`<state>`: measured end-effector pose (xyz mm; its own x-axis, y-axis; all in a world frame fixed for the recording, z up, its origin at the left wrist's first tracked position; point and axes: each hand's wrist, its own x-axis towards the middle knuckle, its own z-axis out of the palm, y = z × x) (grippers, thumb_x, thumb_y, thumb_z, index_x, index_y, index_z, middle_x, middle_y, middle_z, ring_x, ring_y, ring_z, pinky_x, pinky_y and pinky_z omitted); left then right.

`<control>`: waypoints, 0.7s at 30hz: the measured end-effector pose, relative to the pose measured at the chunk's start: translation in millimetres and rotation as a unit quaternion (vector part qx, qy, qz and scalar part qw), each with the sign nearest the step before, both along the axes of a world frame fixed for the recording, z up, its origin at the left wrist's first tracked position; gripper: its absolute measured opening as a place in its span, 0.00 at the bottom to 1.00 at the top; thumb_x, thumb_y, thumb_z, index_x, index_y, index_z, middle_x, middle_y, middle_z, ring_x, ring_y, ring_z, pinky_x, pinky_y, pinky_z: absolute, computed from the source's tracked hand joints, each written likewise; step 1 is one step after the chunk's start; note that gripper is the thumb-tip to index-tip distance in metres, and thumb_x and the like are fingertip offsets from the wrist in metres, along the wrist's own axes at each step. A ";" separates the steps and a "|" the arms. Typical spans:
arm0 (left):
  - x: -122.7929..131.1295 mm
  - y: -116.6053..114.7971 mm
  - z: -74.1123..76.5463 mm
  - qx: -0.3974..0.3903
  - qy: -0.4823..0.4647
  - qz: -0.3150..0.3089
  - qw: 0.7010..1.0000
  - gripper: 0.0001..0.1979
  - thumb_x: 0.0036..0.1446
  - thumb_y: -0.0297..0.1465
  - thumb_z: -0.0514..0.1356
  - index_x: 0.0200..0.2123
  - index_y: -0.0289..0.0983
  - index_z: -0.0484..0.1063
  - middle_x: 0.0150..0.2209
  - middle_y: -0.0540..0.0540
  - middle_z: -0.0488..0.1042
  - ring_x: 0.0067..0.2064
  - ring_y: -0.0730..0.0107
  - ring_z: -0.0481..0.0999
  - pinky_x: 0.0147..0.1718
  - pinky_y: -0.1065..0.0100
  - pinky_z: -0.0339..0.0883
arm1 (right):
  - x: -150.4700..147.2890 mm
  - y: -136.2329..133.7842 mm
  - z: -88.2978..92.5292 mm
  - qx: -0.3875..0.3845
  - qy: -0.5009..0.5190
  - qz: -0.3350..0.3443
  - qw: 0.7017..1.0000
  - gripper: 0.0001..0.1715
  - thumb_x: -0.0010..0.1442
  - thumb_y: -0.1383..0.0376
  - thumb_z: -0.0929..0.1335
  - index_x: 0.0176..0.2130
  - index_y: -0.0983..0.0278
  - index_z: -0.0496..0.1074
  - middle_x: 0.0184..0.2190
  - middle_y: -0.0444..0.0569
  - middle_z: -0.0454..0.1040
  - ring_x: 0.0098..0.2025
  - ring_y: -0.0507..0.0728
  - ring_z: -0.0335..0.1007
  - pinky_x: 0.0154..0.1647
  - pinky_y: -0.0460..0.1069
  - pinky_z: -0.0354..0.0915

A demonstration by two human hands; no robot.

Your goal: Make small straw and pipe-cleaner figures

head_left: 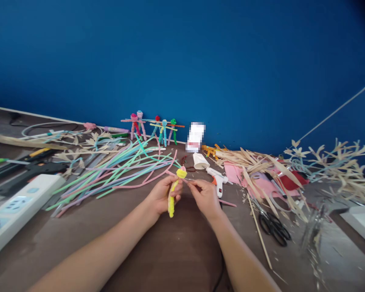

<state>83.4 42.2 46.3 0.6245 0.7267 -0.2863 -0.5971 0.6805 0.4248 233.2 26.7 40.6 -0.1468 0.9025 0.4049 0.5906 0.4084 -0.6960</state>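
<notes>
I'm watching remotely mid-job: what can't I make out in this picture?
All in the head view:
Yellow fuzzy piece: the part inside the grip is hidden by the left hand.
Thin strand at the right hand: too small to identify.
White item: pixelated, so any markings are unreadable.
Power strip: one end is cut off by the left edge.

The right hand (205, 198) pinches a thin piece (187, 180) too small to identify; toward the worktop's (170, 259) left edge a power strip (33, 198) is cut off.
</notes>
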 end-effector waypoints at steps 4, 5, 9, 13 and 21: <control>0.3 1.2 -3.8 0.077 0.068 0.029 0.994 0.08 0.54 0.28 0.50 0.29 0.31 0.66 0.18 0.52 0.63 0.15 0.82 0.60 0.18 0.75 0.65 | 6.8 7.7 -5.8 -0.098 0.081 0.008 0.992 0.11 0.51 0.62 0.64 0.32 0.65 0.73 0.26 0.48 0.74 0.29 0.54 0.68 0.30 0.48 0.63; 0.7 1.3 -4.7 0.092 0.086 0.038 0.991 0.07 0.54 0.29 0.51 0.31 0.31 0.67 0.19 0.51 0.65 0.17 0.81 0.63 0.20 0.73 0.66 | 8.3 9.4 -7.0 -0.118 0.112 0.017 0.986 0.12 0.51 0.62 0.65 0.34 0.65 0.73 0.29 0.49 0.74 0.31 0.55 0.68 0.33 0.49 0.63; 3.2 -0.1 -6.6 0.114 0.109 0.034 0.987 0.09 0.54 0.29 0.51 0.34 0.31 0.68 0.23 0.47 0.68 0.22 0.76 0.68 0.27 0.67 0.69 | 10.5 12.9 -10.0 -0.170 0.248 0.050 0.952 0.17 0.48 0.62 0.67 0.40 0.64 0.69 0.38 0.50 0.73 0.39 0.55 0.68 0.42 0.51 0.63; 5.7 -3.2 -7.2 0.126 0.105 0.015 0.986 0.09 0.54 0.29 0.50 0.33 0.31 0.68 0.24 0.45 0.70 0.24 0.73 0.70 0.29 0.65 0.69 | 9.8 12.6 -8.4 -0.233 0.327 0.051 0.914 0.12 0.46 0.62 0.69 0.33 0.65 0.72 0.30 0.48 0.74 0.32 0.53 0.69 0.37 0.50 0.64; 8.3 -3.1 -7.9 0.109 0.156 0.031 0.981 0.05 0.53 0.29 0.53 0.28 0.33 0.64 0.21 0.48 0.70 0.20 0.77 0.69 0.23 0.71 0.68 | 9.4 13.2 -6.1 -0.251 0.326 0.054 0.910 0.08 0.43 0.64 0.70 0.26 0.66 0.71 0.18 0.41 0.68 0.19 0.47 0.58 0.20 0.43 0.56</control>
